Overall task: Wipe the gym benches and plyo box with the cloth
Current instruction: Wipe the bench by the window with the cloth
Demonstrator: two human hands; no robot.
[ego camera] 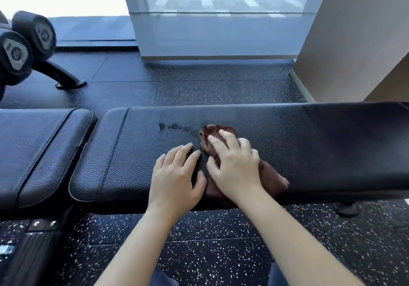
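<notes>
A long black padded gym bench runs across the view, with a shorter seat pad to its left. A brown cloth lies bunched on the long pad near its middle. My right hand presses down on the cloth with fingers spread over it. My left hand rests flat on the bare pad just left of the cloth, fingers apart, holding nothing. A trail of wet drops marks the pad left of the cloth. No plyo box is in view.
Black dumbbells sit on a rack at the far left, its foot on the speckled rubber floor. A glass partition stands behind the bench. A beige wall rises at the right.
</notes>
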